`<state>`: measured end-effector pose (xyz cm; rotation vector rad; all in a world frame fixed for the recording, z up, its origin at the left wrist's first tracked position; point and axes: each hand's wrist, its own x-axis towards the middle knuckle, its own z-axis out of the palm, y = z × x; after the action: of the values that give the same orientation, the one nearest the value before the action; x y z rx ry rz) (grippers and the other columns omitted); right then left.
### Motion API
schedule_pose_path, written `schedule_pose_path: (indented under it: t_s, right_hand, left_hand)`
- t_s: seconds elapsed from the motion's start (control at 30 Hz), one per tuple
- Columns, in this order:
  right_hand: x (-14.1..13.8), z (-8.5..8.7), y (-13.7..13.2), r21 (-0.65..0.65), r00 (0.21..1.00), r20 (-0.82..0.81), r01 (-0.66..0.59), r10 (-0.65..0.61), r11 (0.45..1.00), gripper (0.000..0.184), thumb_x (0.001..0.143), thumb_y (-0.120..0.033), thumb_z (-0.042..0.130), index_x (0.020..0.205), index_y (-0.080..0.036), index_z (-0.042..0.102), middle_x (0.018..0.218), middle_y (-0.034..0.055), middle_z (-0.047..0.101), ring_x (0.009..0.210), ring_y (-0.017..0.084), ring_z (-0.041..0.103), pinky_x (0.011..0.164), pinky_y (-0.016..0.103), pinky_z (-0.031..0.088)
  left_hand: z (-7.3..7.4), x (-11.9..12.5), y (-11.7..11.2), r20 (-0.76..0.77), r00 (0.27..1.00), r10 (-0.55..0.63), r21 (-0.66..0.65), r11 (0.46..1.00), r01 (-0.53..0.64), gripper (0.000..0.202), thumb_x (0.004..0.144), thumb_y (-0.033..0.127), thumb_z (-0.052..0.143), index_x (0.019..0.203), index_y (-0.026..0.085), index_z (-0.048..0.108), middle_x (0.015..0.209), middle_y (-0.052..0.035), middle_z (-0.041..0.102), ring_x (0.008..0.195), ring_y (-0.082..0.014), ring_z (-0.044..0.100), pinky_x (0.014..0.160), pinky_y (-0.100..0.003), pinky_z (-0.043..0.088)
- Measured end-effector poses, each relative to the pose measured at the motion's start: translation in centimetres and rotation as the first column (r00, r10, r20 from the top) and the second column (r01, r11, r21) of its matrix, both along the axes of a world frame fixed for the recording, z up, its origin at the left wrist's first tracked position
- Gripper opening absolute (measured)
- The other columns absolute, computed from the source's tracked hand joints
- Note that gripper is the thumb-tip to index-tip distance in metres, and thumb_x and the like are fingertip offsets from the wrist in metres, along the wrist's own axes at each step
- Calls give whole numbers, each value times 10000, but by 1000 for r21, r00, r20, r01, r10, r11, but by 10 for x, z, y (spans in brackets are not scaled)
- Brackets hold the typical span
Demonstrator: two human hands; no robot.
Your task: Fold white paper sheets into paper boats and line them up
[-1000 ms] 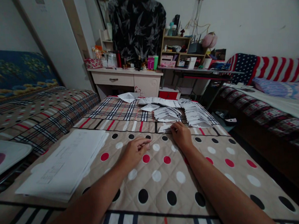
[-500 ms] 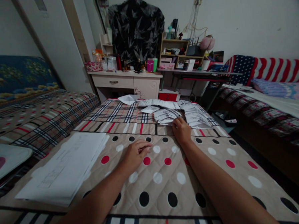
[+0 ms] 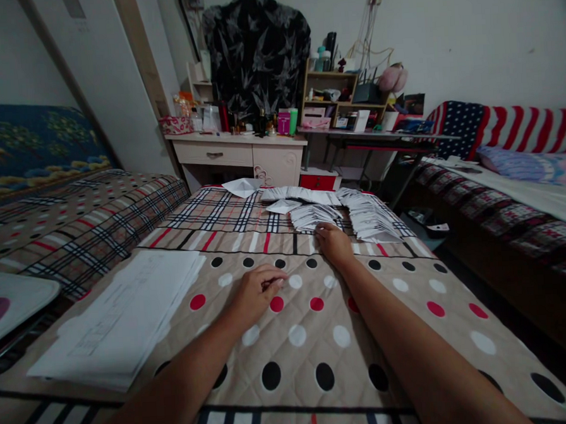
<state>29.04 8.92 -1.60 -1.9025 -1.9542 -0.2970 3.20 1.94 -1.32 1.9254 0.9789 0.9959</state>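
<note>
My right hand (image 3: 334, 242) is at the near edge of a fanned row of folded white papers (image 3: 312, 217). Its fingers are bent and close on that edge; the fingertips are partly hidden. Over the dotted part of the bedspread (image 3: 298, 363), my left hand (image 3: 259, 292) rests with fingers loosely bent, a small gap between them and the thumb, and nothing in it. A second fanned stack of folded papers (image 3: 368, 217) lies just right of my right hand. Behind runs another row of folded papers (image 3: 301, 194). Two single folded pieces, one a pointed paper (image 3: 241, 187), lie to the left.
A pile of flat printed sheets (image 3: 122, 315) lies on the bed at left. Past the bed's far end stand a white desk (image 3: 213, 153) and a cluttered shelf (image 3: 333, 76). Other beds flank both sides, with a dark gap at right. A white stool-like surface (image 3: 17, 302) stands at far left.
My right hand has shifted left along the near edge of the fanned papers, its fingers now reaching further forward. My left hand has stayed in nearly the same place.
</note>
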Motion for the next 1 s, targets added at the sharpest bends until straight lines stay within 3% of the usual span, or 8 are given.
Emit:
schedule_pose_path:
  t_s: [0.2, 0.3, 0.5, 0.6, 0.67, 0.77, 0.87, 1.0]
  right_hand:
    - [-20, -4, -29, -106, 999, 25, -44, 47, 993, 443, 957, -313, 446, 1349, -135, 554, 1492, 137, 451, 1302, 268, 480, 1060, 394, 373]
    - [-44, -10, -63, -172, 992, 122, 56, -35, 984, 542, 984, -420, 367, 1461, -169, 421, 1556, 142, 339, 1418, 320, 325, 1100, 520, 299]
    - [-67, -14, -112, -156, 977, 198, -45, 75, 987, 552, 991, -443, 300, 1477, -202, 401, 1565, 102, 333, 1438, 311, 292, 1107, 524, 298]
    - [-66, -13, -113, -145, 980, 186, -51, 78, 988, 543, 991, -450, 291, 1452, -203, 439, 1544, 95, 377, 1419, 304, 331, 1097, 517, 324]
    - [-63, -14, -110, -129, 981, 174, -60, 82, 990, 543, 989, -463, 289, 1440, -209, 453, 1536, 88, 394, 1409, 304, 347, 1092, 518, 336]
    - [-61, -17, -107, -101, 985, 150, -75, 90, 992, 535, 986, -473, 298, 1423, -218, 471, 1524, 87, 413, 1398, 304, 365, 1081, 525, 355]
    - [-59, -19, -106, -88, 985, 142, -85, 97, 992, 529, 980, -475, 316, 1406, -214, 489, 1511, 95, 433, 1387, 309, 379, 1069, 530, 369]
    - [-59, -18, -106, -96, 986, 131, -92, 104, 991, 536, 978, -486, 312, 1399, -210, 495, 1509, 92, 434, 1384, 310, 382, 1070, 529, 367]
  left_hand:
    - [-2, -3, 4, -9, 1000, -4, 20, 1000, 4, 189, 842, 178, 579, 912, 201, 752, 968, -59, 718, 904, -172, 667, 800, -284, 527]
    - [-3, -3, 1, 4, 1000, -11, 18, 1000, 11, 192, 835, 175, 584, 917, 208, 754, 980, -49, 719, 920, -164, 664, 808, -268, 528]
    - [-3, -9, 4, 38, 999, -21, -81, 996, 24, 234, 819, 175, 575, 975, 174, 750, 980, -57, 738, 836, -155, 683, 745, -251, 542]
    - [13, -36, 19, -97, 988, 117, -67, 990, -124, 205, 788, 189, 614, 934, 166, 756, 939, -62, 757, 837, -177, 692, 763, -272, 544]
    - [29, -67, 32, -218, 930, 295, 8, 954, -300, 214, 778, 199, 635, 956, 164, 749, 947, -72, 756, 869, -195, 690, 813, -298, 535]
    - [45, -117, 49, -428, 706, 565, 196, 820, -538, 249, 736, 277, 705, 968, 191, 735, 1011, -85, 738, 956, -249, 666, 868, -357, 506]
    - [44, -152, 57, -548, 561, 620, 229, 757, -613, 404, 672, 475, 754, 967, 205, 698, 981, -96, 716, 908, -268, 663, 813, -361, 510]
    - [24, -164, 64, -583, 548, 600, 230, 769, -597, 542, 639, 537, 764, 1059, 212, 656, 1090, -120, 672, 1036, -307, 622, 884, -402, 500]
